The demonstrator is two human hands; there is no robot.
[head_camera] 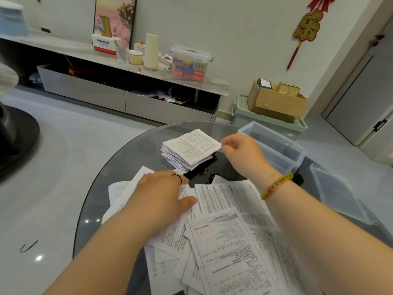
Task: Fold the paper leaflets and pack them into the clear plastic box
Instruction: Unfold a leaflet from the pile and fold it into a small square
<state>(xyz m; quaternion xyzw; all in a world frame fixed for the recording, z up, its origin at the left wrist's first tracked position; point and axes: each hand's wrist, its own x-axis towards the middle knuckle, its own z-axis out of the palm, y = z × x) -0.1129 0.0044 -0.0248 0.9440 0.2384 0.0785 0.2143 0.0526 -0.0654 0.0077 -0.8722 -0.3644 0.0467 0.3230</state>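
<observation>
Glass table, task partway: folded leaflets stacked mid-surface, unfolded leaflets at the near edge under the flat left hand, right hand curled at the stack, grip unclear; clear plastic box, right edge, seemingly empty.

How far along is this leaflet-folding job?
Done: a stack of folded leaflets sits on the table. In hand: the right hand pinches a corner of the top leaflet while the left hand rests on the unfolded leaflets. Left: many sheets lie unfolded, and the clear plastic box looks empty.
</observation>
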